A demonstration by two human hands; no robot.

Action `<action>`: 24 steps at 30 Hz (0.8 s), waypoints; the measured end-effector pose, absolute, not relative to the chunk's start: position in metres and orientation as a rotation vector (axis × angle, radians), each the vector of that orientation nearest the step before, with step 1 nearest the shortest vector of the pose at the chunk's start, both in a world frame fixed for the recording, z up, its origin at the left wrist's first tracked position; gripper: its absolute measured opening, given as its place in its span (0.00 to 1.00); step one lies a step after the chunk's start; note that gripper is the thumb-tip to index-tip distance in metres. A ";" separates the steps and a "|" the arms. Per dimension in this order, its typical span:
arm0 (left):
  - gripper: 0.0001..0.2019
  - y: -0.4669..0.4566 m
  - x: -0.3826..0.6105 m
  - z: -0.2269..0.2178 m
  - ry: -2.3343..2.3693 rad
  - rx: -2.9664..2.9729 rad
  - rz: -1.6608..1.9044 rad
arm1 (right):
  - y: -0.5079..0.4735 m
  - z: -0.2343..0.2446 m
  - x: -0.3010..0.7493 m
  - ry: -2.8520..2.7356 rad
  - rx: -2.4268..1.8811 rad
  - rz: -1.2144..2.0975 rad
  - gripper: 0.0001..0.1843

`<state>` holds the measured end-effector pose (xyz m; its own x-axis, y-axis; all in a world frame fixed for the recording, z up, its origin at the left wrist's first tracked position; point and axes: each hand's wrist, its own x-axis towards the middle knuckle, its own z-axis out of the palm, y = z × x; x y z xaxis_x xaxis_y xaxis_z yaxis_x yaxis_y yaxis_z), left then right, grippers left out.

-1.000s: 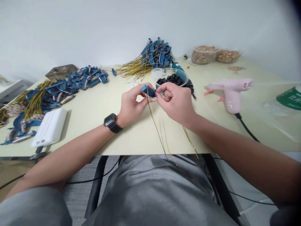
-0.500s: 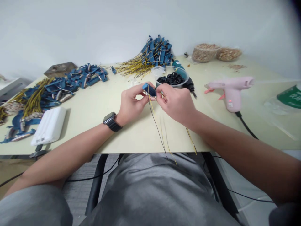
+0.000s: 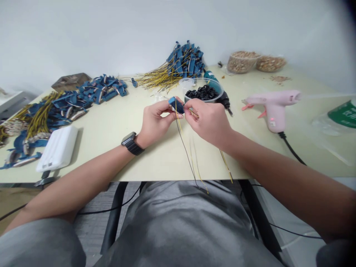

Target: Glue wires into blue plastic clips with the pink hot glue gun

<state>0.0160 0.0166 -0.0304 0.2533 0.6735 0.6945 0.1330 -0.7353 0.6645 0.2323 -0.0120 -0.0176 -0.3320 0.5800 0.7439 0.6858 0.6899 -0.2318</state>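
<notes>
Between thumb and fingers, my left hand [image 3: 157, 120] holds a small blue plastic piece [image 3: 177, 105] above the table. A thin black wire and a yellow wire [image 3: 179, 124] hang from it toward my lap. Pinched against the piece's right end are the fingers of my right hand [image 3: 210, 120]. They grip yellow and black wires [image 3: 194, 112], whose ends come out below the wrist. Just behind my hands stands a clear tub [image 3: 219, 92] of small black parts [image 3: 203, 92].
Blue pieces with yellow wires are heaped at the back [image 3: 185, 61] and left [image 3: 101, 87]. A white power bank [image 3: 58, 148] lies by my left forearm. On the right is a pink glue gun [image 3: 275, 107] with its cord [image 3: 292, 150]. Bags of tan bits [image 3: 243, 62] sit behind.
Almost nothing differs. Both hands stay at the same place with the blue piece and the wires, apart from a very slight shift of the fingers.
</notes>
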 end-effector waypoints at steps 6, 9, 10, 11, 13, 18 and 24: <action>0.21 0.018 0.015 -0.032 0.708 2.042 1.508 | -0.013 -0.013 0.232 -1.954 -0.916 -0.061 0.06; 0.20 0.018 0.015 -0.031 0.666 2.069 1.530 | -0.014 -0.013 0.232 -1.944 -0.907 -0.048 0.05; 0.20 0.018 0.015 -0.031 0.657 2.075 1.537 | -0.014 -0.012 0.232 -1.938 -0.903 -0.044 0.05; 0.20 0.017 0.015 -0.030 0.652 2.079 1.541 | -0.014 -0.012 0.231 -1.931 -0.893 -0.043 0.06; 0.20 0.016 0.015 -0.028 0.654 2.080 1.543 | -0.015 -0.012 0.231 -1.913 -0.859 -0.041 0.06; 0.20 0.016 0.014 -0.028 0.660 2.058 1.555 | -0.015 -0.011 0.231 -1.884 -0.862 0.054 0.06; 0.21 0.016 0.014 -0.028 0.669 2.048 1.548 | -0.017 -0.009 0.232 -1.868 -0.896 0.168 0.06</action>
